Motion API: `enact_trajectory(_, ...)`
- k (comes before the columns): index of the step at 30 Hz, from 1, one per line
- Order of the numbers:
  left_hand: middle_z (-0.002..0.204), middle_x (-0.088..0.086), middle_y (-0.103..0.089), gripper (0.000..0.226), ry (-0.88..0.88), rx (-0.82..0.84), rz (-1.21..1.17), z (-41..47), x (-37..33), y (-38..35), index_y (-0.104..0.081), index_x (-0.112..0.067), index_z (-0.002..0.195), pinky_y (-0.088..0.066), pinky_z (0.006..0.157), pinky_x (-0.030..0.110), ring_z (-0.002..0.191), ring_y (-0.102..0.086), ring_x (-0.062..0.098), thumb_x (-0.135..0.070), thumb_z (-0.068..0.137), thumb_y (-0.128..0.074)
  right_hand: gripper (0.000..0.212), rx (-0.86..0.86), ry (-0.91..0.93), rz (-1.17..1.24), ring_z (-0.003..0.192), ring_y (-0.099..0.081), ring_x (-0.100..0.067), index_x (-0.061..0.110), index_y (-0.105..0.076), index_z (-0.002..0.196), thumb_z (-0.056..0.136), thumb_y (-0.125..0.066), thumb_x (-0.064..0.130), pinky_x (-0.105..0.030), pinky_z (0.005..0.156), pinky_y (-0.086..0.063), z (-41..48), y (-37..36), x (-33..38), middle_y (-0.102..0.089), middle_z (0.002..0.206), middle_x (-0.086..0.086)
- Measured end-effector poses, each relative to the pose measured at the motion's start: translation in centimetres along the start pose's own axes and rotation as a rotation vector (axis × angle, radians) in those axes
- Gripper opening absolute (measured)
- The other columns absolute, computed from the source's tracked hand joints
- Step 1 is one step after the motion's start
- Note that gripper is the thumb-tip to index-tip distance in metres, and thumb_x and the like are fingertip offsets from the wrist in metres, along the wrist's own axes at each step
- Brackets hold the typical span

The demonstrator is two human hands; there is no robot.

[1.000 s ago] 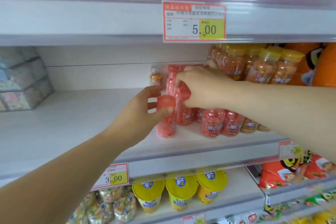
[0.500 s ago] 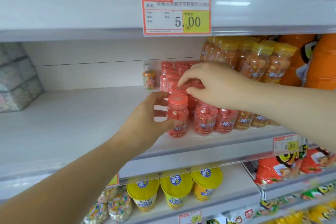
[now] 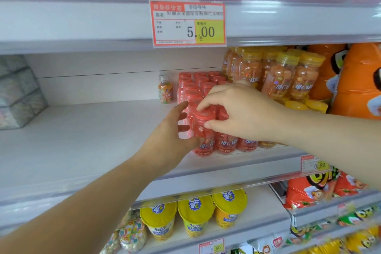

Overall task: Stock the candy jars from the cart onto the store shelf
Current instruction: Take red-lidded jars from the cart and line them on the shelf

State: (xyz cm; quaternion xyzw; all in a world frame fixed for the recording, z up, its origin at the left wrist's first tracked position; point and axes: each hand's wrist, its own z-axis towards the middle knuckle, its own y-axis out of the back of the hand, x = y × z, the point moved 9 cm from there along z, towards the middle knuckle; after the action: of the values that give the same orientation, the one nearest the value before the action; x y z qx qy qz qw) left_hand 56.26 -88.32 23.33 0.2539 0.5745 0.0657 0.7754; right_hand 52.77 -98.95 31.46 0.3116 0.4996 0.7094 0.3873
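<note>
1. Presently, front jar: red lid, upright near the front edge of the middle shelf, at the left end of its row, touching the red jars behind it.
2. Left hand: thumb on the jar's front, fingers curled round its left side.
3. Right hand: forefinger and thumb pinch the same jar at its lid.
4. Orange jars, yellow lids: right of the red ones.
5. Small jar: alone, near the back wall.
6. Price tag: reads 5.00.
</note>
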Motion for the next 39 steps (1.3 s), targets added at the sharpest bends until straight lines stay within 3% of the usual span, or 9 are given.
enact_trajectory(3,0.127,-0.018,-0.049,0.087,0.005,-0.001,0.016,-0.3,-0.3,0.4,-0.025,-0.033,0.152,-0.045,0.078,0.007,0.104,-0.055,-0.007,-0.020,0.084,-0.077,0.033,-0.074,-0.019,-0.060,0.112,-0.054,-0.013,0.035,-0.067,0.118,0.086,-0.067,0.045,-0.040,0.106,-0.030,-0.4,-0.1,-0.1,-0.062,0.116,0.015)
enact_trajectory(6,0.128,-0.018,-0.049,0.077,-0.044,-0.064,0.013,-1.8,-1.1,1.8,-0.031,-0.035,0.148,-0.045,0.083,0.009,0.112,-0.055,-0.001,-0.018,0.086,-0.074,0.029,-0.222,0.090,-0.097,0.102,-0.056,-0.019,0.030,-0.071,0.108,0.082,-0.062,0.041,-0.042,0.097,-0.036,-2.1,-0.2,2.9,-0.064,0.107,0.012)
enact_trajectory(9,0.119,-0.018,-0.060,0.058,-0.149,-0.157,-0.052,-6.2,-1.5,4.1,-0.046,-0.047,0.123,-0.051,0.082,0.013,0.110,-0.060,0.002,-0.003,0.090,-0.065,0.018,-0.291,0.255,-0.025,0.091,-0.058,-0.020,0.024,-0.072,0.098,0.084,-0.063,0.030,-0.040,0.084,-0.040,-4.8,-1.9,7.4,-0.066,0.096,0.009)
enact_trajectory(16,0.096,-0.012,-0.071,0.029,-0.016,0.040,0.241,-21.1,8.6,4.9,-0.069,-0.023,0.112,-0.046,0.077,0.005,0.088,-0.066,-0.002,-0.005,0.090,-0.062,0.007,-0.006,0.279,0.383,0.076,-0.058,-0.011,0.022,-0.069,0.092,0.086,-0.065,0.021,-0.032,0.068,-0.049,-9.9,-14.7,15.3,-0.064,0.082,0.011)
enact_trajectory(21,0.100,-0.021,-0.066,0.027,0.356,0.198,0.386,-30.4,22.9,4.9,-0.067,-0.027,0.117,-0.043,0.077,0.007,0.086,-0.061,-0.006,-0.015,0.094,-0.061,0.010,0.346,0.103,0.527,0.073,-0.051,-0.001,0.030,-0.066,0.090,0.085,-0.057,0.030,-0.028,0.064,-0.047,-13.3,-29.1,20.4,-0.055,0.074,0.021)
enact_trajectory(27,0.127,-0.006,-0.059,0.039,0.690,0.440,0.526,-39.2,37.7,3.1,-0.054,-0.028,0.133,-0.048,0.098,0.034,0.113,-0.059,0.015,-0.024,0.095,-0.059,0.005,0.846,0.008,0.396,0.098,-0.057,-0.014,0.038,-0.054,0.086,0.089,-0.054,0.034,-0.032,0.076,-0.045,-17.8,-45.9,24.4,-0.055,0.092,0.016)
enact_trajectory(29,0.139,-0.003,-0.050,0.046,0.723,0.474,0.592,-40.3,41.0,1.9,-0.046,-0.030,0.141,-0.047,0.101,0.038,0.122,-0.055,0.018,-0.026,0.096,-0.057,0.024,0.905,-0.017,0.341,0.116,-0.053,-0.021,0.029,-0.059,0.114,0.090,-0.055,0.032,-0.036,0.087,-0.049,-19.0,-50.0,24.8,-0.055,0.121,0.007)
enact_trajectory(32,0.151,-0.002,-0.039,0.056,0.745,0.464,0.648,-40.4,45.1,-0.3,-0.032,-0.034,0.147,-0.048,0.101,0.048,0.132,-0.048,0.023,-0.027,0.096,-0.055,0.058,0.950,-0.027,0.231,0.129,-0.046,-0.027,0.031,-0.036,0.145,0.092,-0.058,0.032,-0.041,0.092,-0.051,-20.8,-54.4,24.7,-0.032,0.150,0.002)
enact_trajectory(39,0.147,-0.002,-0.034,0.061,0.691,0.397,0.827,-40.6,50.8,-4.7,-0.024,-0.027,0.147,-0.053,0.084,0.040,0.116,-0.057,0.027,-0.035,0.096,-0.056,0.070,0.890,0.033,0.196,0.143,-0.027,-0.029,0.036,-0.023,0.149,0.091,-0.058,0.022,-0.042,0.100,-0.047,-23.8,-58.5,24.3,-0.027,0.152,0.004)
